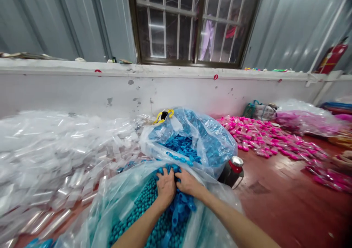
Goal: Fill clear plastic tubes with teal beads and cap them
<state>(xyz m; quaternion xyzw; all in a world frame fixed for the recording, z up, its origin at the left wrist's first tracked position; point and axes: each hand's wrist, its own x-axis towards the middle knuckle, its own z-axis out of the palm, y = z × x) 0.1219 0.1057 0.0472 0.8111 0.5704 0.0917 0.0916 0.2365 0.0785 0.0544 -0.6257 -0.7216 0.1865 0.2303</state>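
Observation:
My left hand [166,185] and my right hand [188,183] are close together over a large open clear bag [110,193]. Both have their fingers curled over a heap of blue plastic pieces [180,204], some with oval holes; the fingertips are partly hidden among them. Under the pieces, small round teal beads [148,196] fill the bag. Just beyond my hands stands a second clear bag [220,138] with more blue pieces [180,145] inside and a yellow cord [171,113] at its top.
Clear plastic tubes [55,160] are heaped on the left. A dark flask with a silver lid [235,163] stands right of the bags. Pink-capped tubes [261,134] cover the red floor [264,207] further right. A white wall [176,90] with a barred window runs behind.

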